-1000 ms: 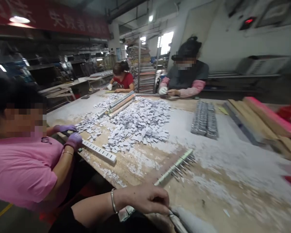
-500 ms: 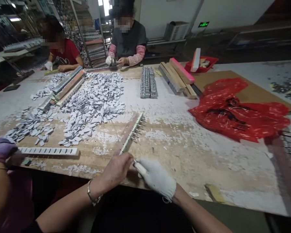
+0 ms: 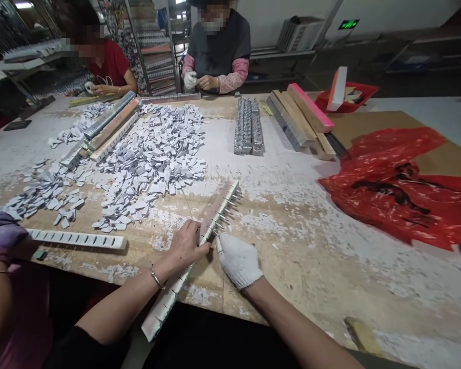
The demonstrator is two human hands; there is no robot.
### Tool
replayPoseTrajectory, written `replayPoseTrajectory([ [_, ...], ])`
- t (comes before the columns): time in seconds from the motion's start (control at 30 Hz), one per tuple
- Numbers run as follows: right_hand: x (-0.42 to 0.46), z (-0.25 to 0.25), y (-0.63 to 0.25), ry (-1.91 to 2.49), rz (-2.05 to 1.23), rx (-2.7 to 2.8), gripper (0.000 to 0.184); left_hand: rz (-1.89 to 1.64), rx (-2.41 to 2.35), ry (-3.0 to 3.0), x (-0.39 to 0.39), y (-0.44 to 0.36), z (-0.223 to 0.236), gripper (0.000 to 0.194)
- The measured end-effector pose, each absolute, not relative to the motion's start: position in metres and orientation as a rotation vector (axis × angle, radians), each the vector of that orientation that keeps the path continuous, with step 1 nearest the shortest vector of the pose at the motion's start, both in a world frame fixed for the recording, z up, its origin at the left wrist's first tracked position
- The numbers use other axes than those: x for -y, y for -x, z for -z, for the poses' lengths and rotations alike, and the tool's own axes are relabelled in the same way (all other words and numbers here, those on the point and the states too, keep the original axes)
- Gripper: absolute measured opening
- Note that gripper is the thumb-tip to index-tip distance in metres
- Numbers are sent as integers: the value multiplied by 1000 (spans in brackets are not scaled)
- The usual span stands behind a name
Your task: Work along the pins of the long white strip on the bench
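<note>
Pinned bar: the pale bar point(image 3: 169, 302) lies slantwise under your hands, its far end on the table point(image 3: 292, 266), its near end jutting past the table's front edge over your lap.
Left hand: your bare left hand point(image 3: 188, 243) wraps the bar near its middle, fingers curled over one side and thumb across the other.
Right hand: your white-gloved right hand point(image 3: 240, 259) is just beside the bar's pins point(image 3: 225, 211), fingers bent close together; you cannot tell whether they pinch anything.
Room rightward: scuffed tabletop stretches from your glove to the red bag point(image 3: 399, 184), well apart; a yellowish block point(image 3: 363, 335) sits at the front edge.
Room ahead: tabletop separates the bar's far end from the silver blocks point(image 3: 248, 128).
Room leftward: one white slotted bar point(image 3: 80, 239) lies near the front edge, its outer end by a co-worker's purple glove point(image 3: 3, 236).
Writing: one green lit sign point(image 3: 349, 24) on the back wall, symbols too small to read.
Counts: three co-workers; three rows of silver blocks; one pink-topped bar point(image 3: 309, 105) among several long bars; one red tray point(image 3: 364, 97); white chips point(image 3: 165, 148) beyond counting; pins too crowded to number surely.
</note>
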State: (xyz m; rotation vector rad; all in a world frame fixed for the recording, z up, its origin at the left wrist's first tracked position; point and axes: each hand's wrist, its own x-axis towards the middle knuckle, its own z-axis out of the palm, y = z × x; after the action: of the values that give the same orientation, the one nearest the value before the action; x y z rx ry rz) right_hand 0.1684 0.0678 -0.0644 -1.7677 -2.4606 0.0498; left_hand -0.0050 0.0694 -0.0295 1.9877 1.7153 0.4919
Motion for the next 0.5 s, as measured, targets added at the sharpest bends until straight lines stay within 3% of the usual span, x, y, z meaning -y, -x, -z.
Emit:
replayPoseTrajectory([
  [0.23, -90, 44, -159, 1750, -329, 2730, 15, -487, -1657, -2000, -65, 5, 28, 33],
  [0.33, -89, 40, -174, 1675, -573, 2648, 24, -464, -1583, -1876, -76, 19, 21, 37],
  [0.5, -67, 54, -203, 1654, -788, 2235, 47, -577, -2077, -1735, -137, 65, 13, 16],
])
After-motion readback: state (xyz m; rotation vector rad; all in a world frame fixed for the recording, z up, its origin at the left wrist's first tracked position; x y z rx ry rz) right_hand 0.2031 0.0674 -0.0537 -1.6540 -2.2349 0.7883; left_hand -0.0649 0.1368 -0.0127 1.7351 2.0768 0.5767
